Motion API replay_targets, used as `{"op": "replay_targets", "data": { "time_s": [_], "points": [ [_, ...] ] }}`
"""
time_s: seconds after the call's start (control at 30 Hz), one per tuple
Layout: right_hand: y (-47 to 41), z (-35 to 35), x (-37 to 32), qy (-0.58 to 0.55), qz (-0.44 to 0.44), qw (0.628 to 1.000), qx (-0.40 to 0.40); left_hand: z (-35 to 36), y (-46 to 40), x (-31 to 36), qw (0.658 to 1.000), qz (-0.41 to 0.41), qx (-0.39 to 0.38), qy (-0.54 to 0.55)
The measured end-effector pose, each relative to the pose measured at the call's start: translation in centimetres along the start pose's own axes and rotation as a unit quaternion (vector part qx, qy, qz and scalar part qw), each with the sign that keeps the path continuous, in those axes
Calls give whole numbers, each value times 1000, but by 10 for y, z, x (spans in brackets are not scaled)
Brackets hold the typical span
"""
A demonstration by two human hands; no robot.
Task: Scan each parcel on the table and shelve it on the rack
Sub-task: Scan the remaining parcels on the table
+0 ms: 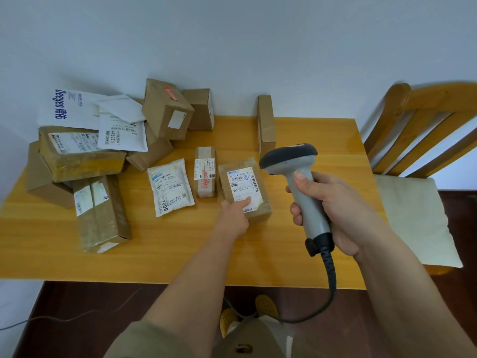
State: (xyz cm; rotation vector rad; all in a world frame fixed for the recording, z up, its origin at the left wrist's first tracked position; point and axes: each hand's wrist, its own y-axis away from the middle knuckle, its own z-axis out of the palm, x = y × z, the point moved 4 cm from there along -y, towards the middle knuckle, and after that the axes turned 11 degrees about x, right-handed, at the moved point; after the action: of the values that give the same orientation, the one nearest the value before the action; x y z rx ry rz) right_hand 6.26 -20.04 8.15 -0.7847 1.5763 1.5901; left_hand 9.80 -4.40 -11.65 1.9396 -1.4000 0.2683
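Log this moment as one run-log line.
phase: scanning | right hand: grips scanner | left hand: fingers on small parcel label | table: other parcels unshelved

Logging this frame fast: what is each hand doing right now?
Left hand: open, fingers resting on the small box.
Right hand: closed around the scanner.

Single view: head-worn wide-angle camera, above near edge of table, facing forward and down. Tabletop fills mid-frame at arm's reach; wall beyond table's far edge fills upper frame; floor and wearer's feet below near edge. Chair right of table. Straight edges bow outward. No second view, no shared area.
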Motion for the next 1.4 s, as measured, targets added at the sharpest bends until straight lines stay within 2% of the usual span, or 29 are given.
{"op": "replay_targets", "data": {
  "time_s": [0.07, 0.13, 0.27, 0.37, 0.43, 0.53, 0.67, 0.8, 0.9, 1.1, 1.3, 1.4],
  "points": [
    [-5, -3, 3, -5, -7, 1000, 1, -1, -3, 0, 999, -20, 15, 37],
    [-16, -8, 11, 19, -19, 1000, 14, -2, -9, -4, 988, -62, 62, 126],
    [-50, -20, 46, 42, 12, 998, 41, 0, -14, -30, 929, -186, 179, 266],
    [-73, -23, 75, 34, 55, 997, 50, 10, -2, -40, 874, -250, 128, 396],
    [-83, -20, 92, 22, 82, 995, 47, 19, 2, -43, 888, -222, 91, 392],
    [-93, -11, 112, 15, 112, 993, 33, 24, 9, -47, 904, -187, 96, 372],
    [-100, 5, 131, 28, 132, 991, 13, 31, 23, -49, 894, -201, 104, 385],
    [-93, 10, 134, 78, 86, 993, 24, 17, 45, -53, 876, -217, 135, 410],
    [-74, 16, 126, 68, 60, 996, 26, -9, 71, -66, 857, -198, 145, 454],
    [-1, 59, 112, 61, -18, 997, -42, -56, 168, -97, 801, -161, 174, 550],
    [133, 114, 147, 65, -61, 980, -178, -71, 335, -166, 721, -141, 265, 625],
    [224, 138, 183, 74, -68, 965, -241, -71, 442, -208, 661, -128, 328, 663]
  ]
}}
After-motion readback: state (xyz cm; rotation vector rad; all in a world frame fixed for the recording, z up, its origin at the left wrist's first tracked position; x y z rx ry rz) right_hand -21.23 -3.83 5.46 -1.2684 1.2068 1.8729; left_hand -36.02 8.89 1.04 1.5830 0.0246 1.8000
